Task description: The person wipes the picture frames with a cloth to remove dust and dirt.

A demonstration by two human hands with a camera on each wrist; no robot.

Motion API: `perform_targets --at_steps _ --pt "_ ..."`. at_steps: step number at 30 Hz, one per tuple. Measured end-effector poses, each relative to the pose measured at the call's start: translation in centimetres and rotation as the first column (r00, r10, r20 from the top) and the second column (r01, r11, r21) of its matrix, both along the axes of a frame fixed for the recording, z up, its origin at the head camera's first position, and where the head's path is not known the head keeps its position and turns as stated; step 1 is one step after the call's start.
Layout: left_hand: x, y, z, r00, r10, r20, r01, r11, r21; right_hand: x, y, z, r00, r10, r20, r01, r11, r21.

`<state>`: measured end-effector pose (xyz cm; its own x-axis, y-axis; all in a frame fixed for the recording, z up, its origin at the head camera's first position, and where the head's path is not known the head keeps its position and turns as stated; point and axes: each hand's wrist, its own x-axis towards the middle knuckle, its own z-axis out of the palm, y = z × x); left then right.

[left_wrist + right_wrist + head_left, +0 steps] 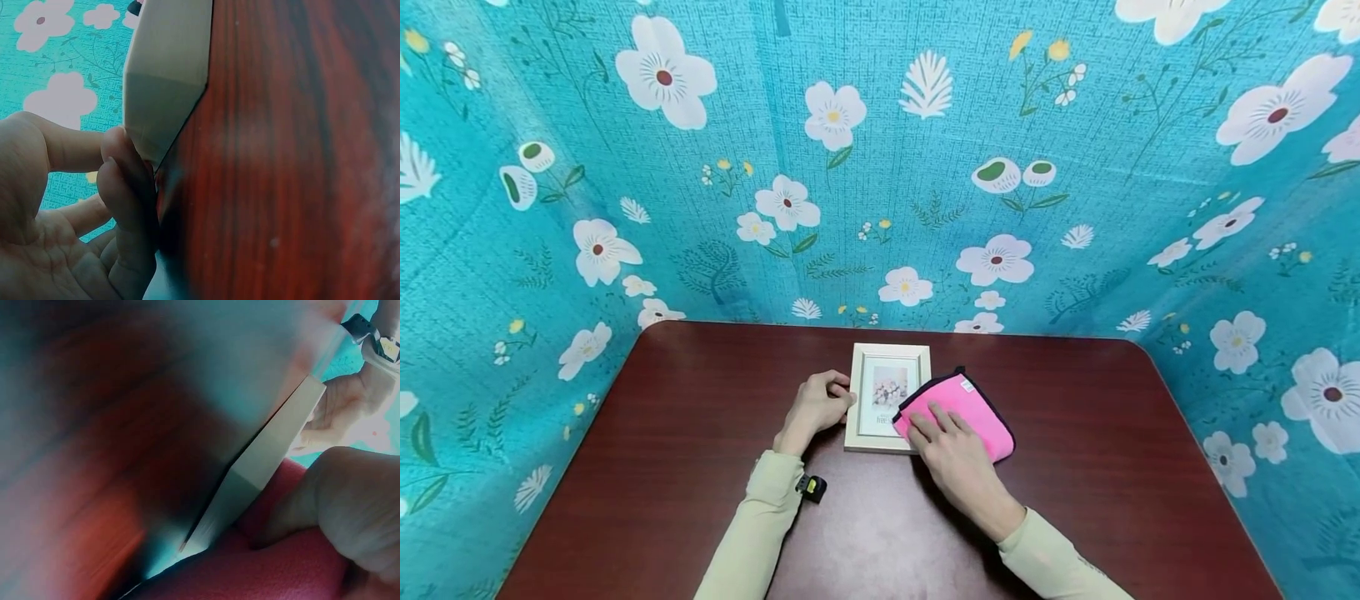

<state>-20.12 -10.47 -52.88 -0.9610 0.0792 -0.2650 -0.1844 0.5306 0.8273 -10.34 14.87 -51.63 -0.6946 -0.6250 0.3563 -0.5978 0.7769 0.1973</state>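
A cream picture frame (887, 390) with a pink flower print lies flat on the table. My left hand (820, 406) holds its left side, thumb and fingers at the edge; the left wrist view shows the fingertips against a corner of the frame (165, 81). A pink cloth (981, 421) with dark edging and a small white tag covers the frame's lower right part and hangs past it onto the table. With fingers spread and extended, my right hand (958, 462) presses on the cloth. In the right wrist view the thumb touches the cloth (287, 569) beside the frame's side (269, 450).
The dark red-brown table (715, 367) has rounded far corners. A turquoise floral curtain (865, 167) hangs behind it and along both sides. A black strap device (812, 487) is on the left wrist.
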Motion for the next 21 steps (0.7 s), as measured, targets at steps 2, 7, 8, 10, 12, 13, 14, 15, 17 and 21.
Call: perform_targets --at_steps 2,7,8,10,12,13,14,15,17,21 --pt "0.0 0.1 0.0 1.0 0.005 -0.006 -0.005 1.0 -0.006 0.0 0.4 0.1 1.0 0.009 0.004 -0.009 1.0 0.001" --pt "-0.1 0.3 0.1 1.0 0.007 0.004 -0.007 1.0 -0.015 0.0 1.4 0.4 0.999 0.037 0.029 -0.036 0.999 -0.034" --pt "-0.1 0.3 0.1 1.0 0.003 0.004 -0.003 1.0 -0.012 0.0 1.6 0.4 0.998 0.044 0.038 -0.043 0.998 -0.044" --pt "-0.1 0.3 0.2 1.0 0.001 0.01 -0.001 1.0 -0.011 -0.1 2.1 0.5 0.996 0.056 0.066 -0.052 0.997 -0.065" --pt "-0.2 0.2 0.2 1.0 0.003 0.014 -0.003 1.0 -0.008 -0.2 2.6 0.6 0.992 0.055 0.11 -0.044 0.995 -0.094" --pt "-0.2 0.1 0.3 1.0 0.002 0.013 -0.002 1.0 -0.008 -0.2 2.9 0.8 0.989 0.048 0.137 -0.032 0.993 -0.111" --pt "-0.1 0.1 0.3 1.0 0.004 0.014 -0.004 1.0 -0.007 -0.2 3.2 0.9 0.985 0.035 0.171 -0.012 0.99 -0.138" --pt "-0.1 0.0 0.3 1.0 0.007 0.016 -0.007 1.0 -0.01 -0.2 3.5 1.1 0.978 0.023 0.206 0.012 0.985 -0.17" --pt "-0.1 0.0 0.3 1.0 0.004 0.014 -0.004 1.0 -0.012 -0.2 4.1 1.4 0.963 -0.012 0.268 0.08 0.966 -0.246" --pt "-0.1 0.0 0.0 1.0 -0.001 0.008 0.001 1.0 -0.025 -0.1 4.6 1.9 0.936 -0.017 0.351 0.18 0.882 -0.436"
